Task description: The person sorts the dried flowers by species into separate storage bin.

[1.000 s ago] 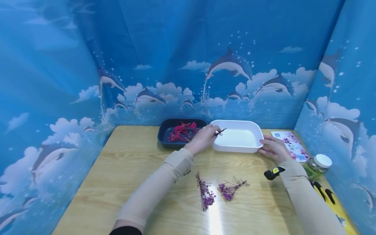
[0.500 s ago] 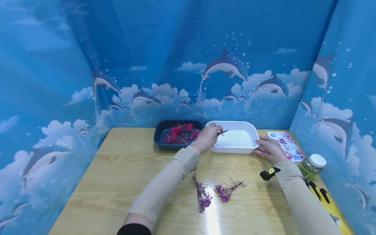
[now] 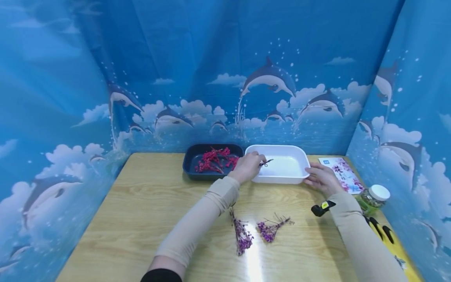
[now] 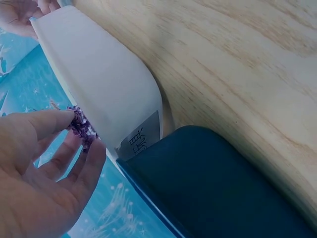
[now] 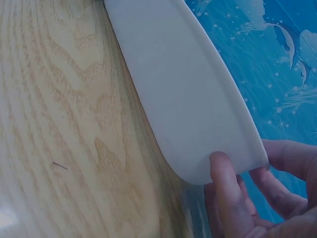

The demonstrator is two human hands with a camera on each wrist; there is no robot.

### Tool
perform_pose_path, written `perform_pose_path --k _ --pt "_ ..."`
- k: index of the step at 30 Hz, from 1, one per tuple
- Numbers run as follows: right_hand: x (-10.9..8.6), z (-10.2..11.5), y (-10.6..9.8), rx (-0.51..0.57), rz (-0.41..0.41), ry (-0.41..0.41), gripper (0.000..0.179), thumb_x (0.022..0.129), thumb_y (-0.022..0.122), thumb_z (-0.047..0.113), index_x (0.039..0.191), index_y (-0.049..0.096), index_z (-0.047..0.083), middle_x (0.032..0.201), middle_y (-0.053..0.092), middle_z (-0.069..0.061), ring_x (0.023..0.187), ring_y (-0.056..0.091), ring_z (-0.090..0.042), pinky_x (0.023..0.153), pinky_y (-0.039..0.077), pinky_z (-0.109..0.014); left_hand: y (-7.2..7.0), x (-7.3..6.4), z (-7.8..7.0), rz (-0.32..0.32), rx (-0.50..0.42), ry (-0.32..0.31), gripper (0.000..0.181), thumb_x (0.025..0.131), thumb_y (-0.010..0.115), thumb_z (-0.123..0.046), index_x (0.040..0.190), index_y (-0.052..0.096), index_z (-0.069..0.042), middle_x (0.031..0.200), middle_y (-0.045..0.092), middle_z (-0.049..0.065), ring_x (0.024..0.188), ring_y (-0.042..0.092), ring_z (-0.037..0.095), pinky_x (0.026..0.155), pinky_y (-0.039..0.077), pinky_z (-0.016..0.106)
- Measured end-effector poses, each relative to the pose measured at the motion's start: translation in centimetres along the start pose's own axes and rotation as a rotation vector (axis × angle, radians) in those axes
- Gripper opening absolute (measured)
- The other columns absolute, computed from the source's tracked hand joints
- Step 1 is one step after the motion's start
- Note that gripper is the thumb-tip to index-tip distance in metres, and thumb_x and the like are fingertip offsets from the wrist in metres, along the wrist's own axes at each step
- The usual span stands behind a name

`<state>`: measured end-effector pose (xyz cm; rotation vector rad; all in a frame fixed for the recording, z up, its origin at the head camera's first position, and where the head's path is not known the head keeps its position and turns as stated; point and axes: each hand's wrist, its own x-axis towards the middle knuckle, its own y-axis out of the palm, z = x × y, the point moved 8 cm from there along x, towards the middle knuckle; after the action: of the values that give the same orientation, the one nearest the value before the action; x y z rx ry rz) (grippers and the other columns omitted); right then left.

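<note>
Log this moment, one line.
left hand: pinches purple sprig at white tray | right hand: holds white tray's end | dark tray: red sprigs | table: two purple sprigs

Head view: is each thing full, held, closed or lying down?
Dark tray: holding red flowers
White tray: right hand gripping its end
Held purple sprig: pinched in left hand
Loose purple sprigs: lying on table
Jar: white lid on
Printed card: lying flat
Yellow thing: partly hidden

left arm (image 3: 197, 225): extended forward | left fingers (image 4: 91, 166): pinching | right arm (image 3: 363, 231): extended forward | right fingers (image 5: 227, 186): gripping
</note>
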<state>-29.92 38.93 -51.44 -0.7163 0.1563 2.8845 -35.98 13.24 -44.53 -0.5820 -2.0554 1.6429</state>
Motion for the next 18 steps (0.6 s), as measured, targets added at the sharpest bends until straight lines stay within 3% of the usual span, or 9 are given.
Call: perform_pose_path --k 10,18 --pt "0.4 -0.1 0.0 -0.015 0.006 0.000 0.069 0.105 0.063 0.012 0.164 0.028 0.003 0.088 0.073 0.011 0.087 0.077 -0.008 0.089 0.067 -0.030 -0.5 -0.4 0.7 0.004 -0.032 -0.003 0.033 0.101 0.071 -0.020 0.133 0.071 -0.025 0.115 0.070 -0.001 0.101 0.069 0.015 0.079 0.062 0.031" --pt "0.3 -0.1 0.0 -0.025 0.016 -0.009 0.071 0.105 0.063 0.012 0.165 0.027 0.002 0.091 0.072 0.011 0.088 0.076 -0.007 0.092 0.066 -0.030 -1.7 -0.9 0.8 -0.081 -0.110 -0.008 0.025 0.106 0.062 -0.020 0.129 0.073 -0.021 0.118 0.071 -0.003 0.098 0.068 0.012 0.077 0.061 0.026"
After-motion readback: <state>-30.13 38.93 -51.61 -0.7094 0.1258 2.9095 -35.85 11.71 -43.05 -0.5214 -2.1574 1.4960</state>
